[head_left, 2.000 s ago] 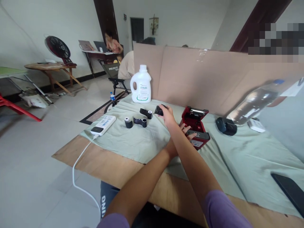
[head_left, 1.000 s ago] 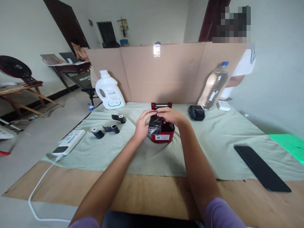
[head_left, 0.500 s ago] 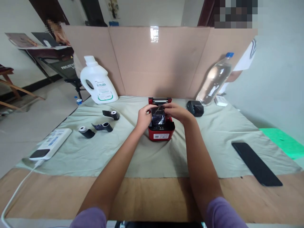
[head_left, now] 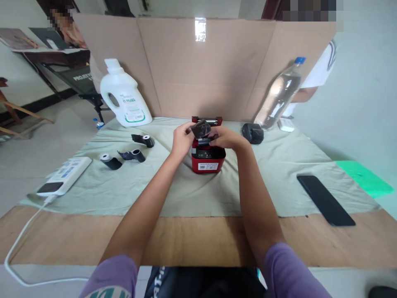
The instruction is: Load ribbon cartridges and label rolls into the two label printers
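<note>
A small red and black printer (head_left: 208, 164) stands mid-cloth with its lid up at the back. Over its opening I hold a black ribbon roll (head_left: 204, 141) with a loose dark sheet (head_left: 201, 129) raised from it. My left hand (head_left: 182, 138) pinches the left edge of that sheet. My right hand (head_left: 226, 137) has its fingers closed around the right end of the roll, and its fingertips are partly hidden. On the left lie more dark rolls: one at the back (head_left: 148, 141), one in the middle (head_left: 138, 155) and one in front (head_left: 111, 162).
A white jug (head_left: 125, 97) and a clear bottle (head_left: 281, 97) lean against a cardboard screen (head_left: 201, 62). A black object (head_left: 253, 133) sits near the bottle. A phone (head_left: 325, 200) lies right, a white power bank (head_left: 64, 177) with cable left. People are partly visible behind the screen.
The dark sheet, which hung down over the printer's front, is now lifted and tilted, showing the roll beneath. Both hands stay above the printer. The camera view has tipped down somewhat.
</note>
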Action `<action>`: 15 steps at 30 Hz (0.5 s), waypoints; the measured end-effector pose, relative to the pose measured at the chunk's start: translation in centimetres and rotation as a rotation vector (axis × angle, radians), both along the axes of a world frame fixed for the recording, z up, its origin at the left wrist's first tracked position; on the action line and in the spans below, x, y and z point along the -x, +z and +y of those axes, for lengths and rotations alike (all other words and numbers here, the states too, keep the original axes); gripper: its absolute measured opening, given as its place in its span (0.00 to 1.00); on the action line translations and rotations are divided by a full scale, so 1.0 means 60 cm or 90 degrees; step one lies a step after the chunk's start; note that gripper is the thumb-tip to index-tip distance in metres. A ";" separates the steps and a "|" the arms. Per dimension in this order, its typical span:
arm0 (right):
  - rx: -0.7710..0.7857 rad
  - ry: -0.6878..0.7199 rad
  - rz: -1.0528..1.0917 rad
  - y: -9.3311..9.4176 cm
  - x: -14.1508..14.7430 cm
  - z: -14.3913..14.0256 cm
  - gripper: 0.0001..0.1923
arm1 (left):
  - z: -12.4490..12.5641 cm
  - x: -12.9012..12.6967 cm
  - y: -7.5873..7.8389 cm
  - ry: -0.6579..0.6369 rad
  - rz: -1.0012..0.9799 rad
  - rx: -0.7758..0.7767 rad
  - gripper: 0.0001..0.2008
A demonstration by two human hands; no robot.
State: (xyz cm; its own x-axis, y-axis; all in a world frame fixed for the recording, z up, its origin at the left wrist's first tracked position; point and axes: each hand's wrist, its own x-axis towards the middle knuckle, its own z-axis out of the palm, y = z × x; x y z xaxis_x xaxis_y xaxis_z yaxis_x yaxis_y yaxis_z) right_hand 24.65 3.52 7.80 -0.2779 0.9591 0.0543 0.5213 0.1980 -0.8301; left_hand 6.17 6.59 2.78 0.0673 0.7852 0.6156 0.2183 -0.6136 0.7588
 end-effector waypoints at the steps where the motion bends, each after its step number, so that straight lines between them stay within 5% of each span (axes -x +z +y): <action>1: -0.013 -0.017 -0.025 -0.003 0.000 0.002 0.16 | -0.002 0.002 0.004 -0.003 0.008 -0.006 0.07; 10: -0.088 -0.087 -0.057 -0.038 0.021 0.014 0.11 | -0.008 0.018 0.021 0.001 0.052 -0.031 0.15; 15: -0.109 -0.134 -0.235 -0.038 0.030 0.009 0.13 | -0.009 0.018 0.026 -0.026 0.106 -0.055 0.15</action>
State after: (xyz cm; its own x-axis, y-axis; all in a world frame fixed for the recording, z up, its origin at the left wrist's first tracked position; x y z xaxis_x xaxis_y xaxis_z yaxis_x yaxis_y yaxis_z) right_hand 22.85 4.08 5.52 -0.1084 0.9826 0.1505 0.8195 0.1741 -0.5461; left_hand 5.06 6.04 4.34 0.2044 0.7241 0.6587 0.3100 -0.6862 0.6580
